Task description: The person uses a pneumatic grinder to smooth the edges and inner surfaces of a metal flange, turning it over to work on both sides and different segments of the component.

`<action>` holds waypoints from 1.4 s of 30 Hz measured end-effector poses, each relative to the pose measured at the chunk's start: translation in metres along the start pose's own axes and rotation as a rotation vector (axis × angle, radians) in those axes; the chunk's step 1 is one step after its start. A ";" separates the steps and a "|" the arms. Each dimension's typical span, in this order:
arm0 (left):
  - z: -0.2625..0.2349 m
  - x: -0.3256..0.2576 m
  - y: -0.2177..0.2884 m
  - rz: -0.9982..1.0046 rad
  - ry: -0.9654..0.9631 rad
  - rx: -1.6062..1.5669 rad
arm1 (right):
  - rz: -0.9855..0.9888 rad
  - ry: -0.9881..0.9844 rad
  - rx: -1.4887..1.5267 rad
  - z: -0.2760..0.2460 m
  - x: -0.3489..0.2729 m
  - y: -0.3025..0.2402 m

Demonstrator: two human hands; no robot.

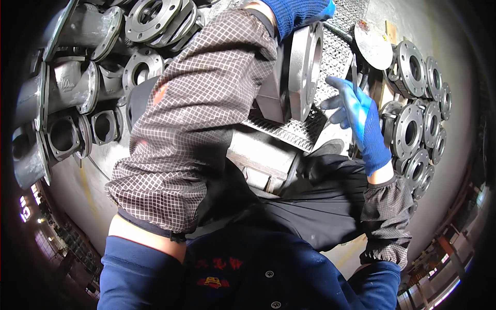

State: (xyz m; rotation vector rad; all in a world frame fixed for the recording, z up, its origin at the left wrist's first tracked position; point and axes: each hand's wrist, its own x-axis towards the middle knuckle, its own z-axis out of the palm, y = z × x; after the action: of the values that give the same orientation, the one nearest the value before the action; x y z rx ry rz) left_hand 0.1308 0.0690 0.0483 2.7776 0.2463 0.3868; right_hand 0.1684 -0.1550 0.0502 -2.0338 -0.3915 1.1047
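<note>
My left hand [298, 16], in a blue knit glove, reaches across to the top of a grey metal flanged part [305, 72]. It lies against the part's upper end; its fingers are partly cut off by the picture's edge, so their grip cannot be made out. The part stands on edge on a textured metal plate [336, 59], with a dark block-like body [272, 93] to its left. To the right of the flange, my right hand [354, 106], gloved in blue with grey-coated fingers, is open. Its fingers are spread toward the flange, apart from it, holding nothing.
Flanged pipe castings [70, 82] and ring flanges [142, 67] crowd the left side. More round flanges [411, 132] stand stacked at the right. A pale oval disc [373, 44] sits beyond my right hand. A light metal box-like piece [261, 160] is near my legs.
</note>
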 end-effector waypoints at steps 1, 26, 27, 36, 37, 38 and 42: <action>0.001 0.005 -0.002 0.012 -0.005 0.000 | 0.001 0.008 0.006 -0.003 0.004 0.000; 0.037 0.102 -0.097 0.300 -0.345 0.148 | -0.006 0.024 0.493 -0.016 0.034 0.002; 0.038 0.102 -0.098 0.313 -0.354 0.158 | -0.010 0.023 0.504 -0.016 0.033 0.000; 0.028 0.096 -0.100 0.690 -0.194 0.190 | -0.119 0.197 0.498 -0.016 0.021 -0.026; 0.034 0.097 -0.078 0.748 -0.163 0.156 | -0.103 0.232 0.489 -0.022 0.020 -0.019; 0.033 0.099 -0.074 0.792 -0.109 0.170 | -0.203 0.273 0.430 -0.018 0.020 -0.017; 0.025 0.076 0.004 0.647 -0.189 0.463 | -0.787 0.414 0.103 0.017 0.054 0.018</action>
State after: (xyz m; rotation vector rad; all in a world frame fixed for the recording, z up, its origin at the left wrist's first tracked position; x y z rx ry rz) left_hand 0.2101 0.0743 0.0449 3.2667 -0.7130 0.2238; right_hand 0.1837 -0.1270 0.0004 -1.7015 -0.8017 0.2140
